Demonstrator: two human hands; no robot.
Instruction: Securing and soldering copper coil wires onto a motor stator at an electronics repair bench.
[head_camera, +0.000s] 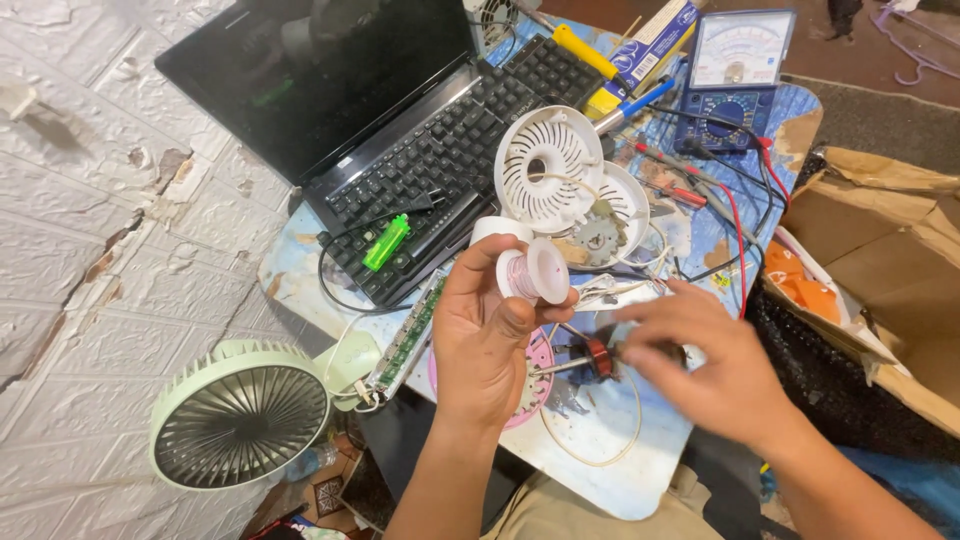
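A white spool (533, 272) of thin wire is gripped by the left hand (487, 335), just in front of the black laptop (400, 130). The blurred right hand (708, 360) is spread open beside it. A blue-and-yellow box (640, 52) lies right of the laptop.

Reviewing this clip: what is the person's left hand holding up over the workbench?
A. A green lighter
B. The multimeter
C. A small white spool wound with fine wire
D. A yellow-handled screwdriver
C: the left hand grips a small white spool with fine pinkish wire on its core, while the green lighter lies on the laptop keyboard and the multimeter sits at the far edge.
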